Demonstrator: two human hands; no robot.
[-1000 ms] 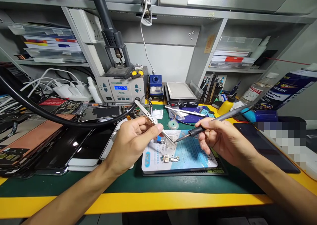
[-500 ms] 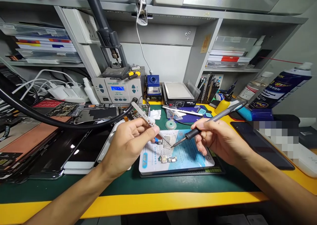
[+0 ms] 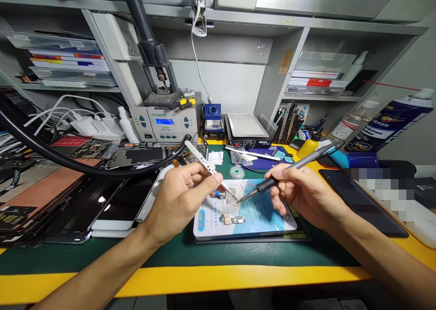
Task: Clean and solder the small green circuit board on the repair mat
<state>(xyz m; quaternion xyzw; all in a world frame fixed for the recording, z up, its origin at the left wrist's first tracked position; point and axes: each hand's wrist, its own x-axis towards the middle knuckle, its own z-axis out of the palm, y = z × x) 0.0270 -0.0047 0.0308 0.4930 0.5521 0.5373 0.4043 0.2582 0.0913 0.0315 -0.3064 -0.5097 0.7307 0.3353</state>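
My left hand [image 3: 185,196] is closed around metal tweezers [image 3: 201,159], their points slanting down to the right. In my right hand [image 3: 299,189] is a soldering iron [image 3: 265,185] with a black ribbed grip, its tip aimed down and left. Both tips come close together at the edge of a small square metal piece [image 3: 232,195]; whether they touch it I cannot tell. That piece lies on a blue-and-white printed pad [image 3: 269,217]. Nearer me on the same pad sits a small circuit board [image 3: 233,219] with gold pads.
Behind the pad are a white-green solder spool [image 3: 236,172], a brush [image 3: 255,153] and a heating plate [image 3: 247,127]. A hot air station [image 3: 165,123] stands back left, its black hose [image 3: 85,167] crossing above phone parts [image 3: 81,201]. A dark phone [image 3: 361,201] and a spray can [image 3: 388,123] are right.
The whole view has shifted slightly, so everything appears a little further right. Both hands keep their grips, and the two tool tips stay close together over the pad.
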